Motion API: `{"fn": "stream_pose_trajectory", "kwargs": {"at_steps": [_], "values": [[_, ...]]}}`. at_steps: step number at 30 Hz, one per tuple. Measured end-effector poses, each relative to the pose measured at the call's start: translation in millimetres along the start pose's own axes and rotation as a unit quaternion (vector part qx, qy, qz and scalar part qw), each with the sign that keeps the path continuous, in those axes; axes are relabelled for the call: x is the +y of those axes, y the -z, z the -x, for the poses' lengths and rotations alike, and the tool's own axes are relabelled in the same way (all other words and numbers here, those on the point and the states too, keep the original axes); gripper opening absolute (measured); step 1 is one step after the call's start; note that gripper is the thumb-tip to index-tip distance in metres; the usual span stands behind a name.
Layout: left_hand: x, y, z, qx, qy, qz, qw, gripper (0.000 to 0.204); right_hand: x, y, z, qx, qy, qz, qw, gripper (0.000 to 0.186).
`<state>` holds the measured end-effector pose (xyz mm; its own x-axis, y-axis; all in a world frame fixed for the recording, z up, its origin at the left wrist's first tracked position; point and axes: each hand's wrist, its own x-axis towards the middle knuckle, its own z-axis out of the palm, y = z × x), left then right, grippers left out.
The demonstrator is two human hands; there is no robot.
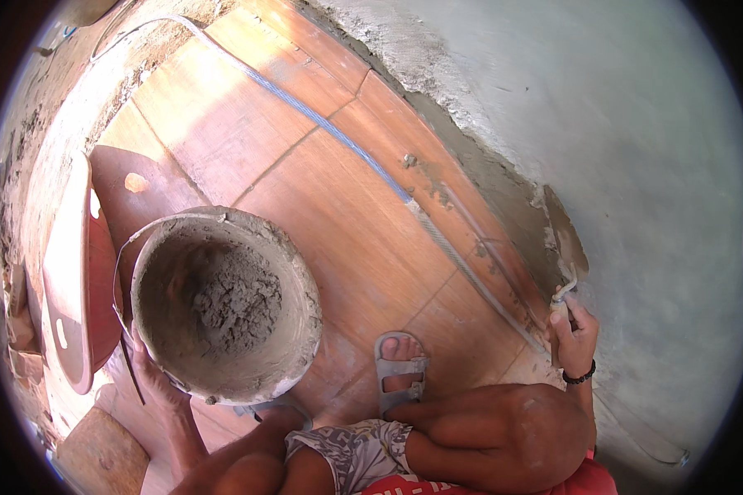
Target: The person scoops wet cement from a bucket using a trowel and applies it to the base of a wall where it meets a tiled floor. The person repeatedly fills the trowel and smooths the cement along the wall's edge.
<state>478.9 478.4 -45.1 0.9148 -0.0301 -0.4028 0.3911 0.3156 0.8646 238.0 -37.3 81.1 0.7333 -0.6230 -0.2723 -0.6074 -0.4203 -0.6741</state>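
My right hand (574, 334) is closed round the handle of a trowel (565, 239). The trowel's blade lies against wet mortar (516, 206) along the foot of the wall. On my left stands a round bucket (299, 330), its rim and inner wall coated in grey. Rough, lumpy mortar (238, 297) sits in its bottom. My left hand (157, 384) grips the bucket's near left side, with part of the fingers hidden behind it. A thin wire handle (124, 256) hangs over the bucket's left edge.
A grey-blue hose (338, 136) runs across the wood-look tiled floor (363, 223) beside the wall (603, 124). Left of the bucket a reddish basin (99, 280) is tipped on its side. A wooden block (103, 454) lies at the lower left. My sandalled foot (400, 363) is near the middle.
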Motion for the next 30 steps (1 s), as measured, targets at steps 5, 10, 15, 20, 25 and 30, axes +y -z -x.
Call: {"fn": "stream_pose_trajectory", "kwargs": {"at_steps": [5,10,15,20,25,30], "values": [[23.4,-78.4,-9.4,-0.06,0.002,-0.086,0.994,0.069,-46.7,-36.4,-20.5,-0.099,0.211,0.218,0.948,0.041],[50.7,-113.1,-30.3,-0.14,0.02,-0.163,0.976,0.059,-108.7,-91.6,-51.8,-0.219,0.286,0.321,0.876,0.048],[60.4,-119.0,-34.3,-0.173,0.01,-0.234,0.957,0.051,-174.8,-143.6,-80.4,-0.147,0.415,0.489,0.753,0.041],[55.2,-145.1,-37.2,-0.231,-0.018,-0.259,0.938,0.041,-194.6,-197.9,-110.1,-0.09,0.506,0.586,0.626,0.038],[49.5,-155.5,-45.8,-0.256,-0.038,-0.249,0.933,0.038,-187.9,-214.9,-104.7,-0.158,0.544,0.581,0.584,0.035],[56.0,-149.0,-49.0,-0.259,0.002,-0.258,0.931,0.036,-171.0,-212.2,-116.9,-0.22,0.516,0.531,0.636,0.035]]}}
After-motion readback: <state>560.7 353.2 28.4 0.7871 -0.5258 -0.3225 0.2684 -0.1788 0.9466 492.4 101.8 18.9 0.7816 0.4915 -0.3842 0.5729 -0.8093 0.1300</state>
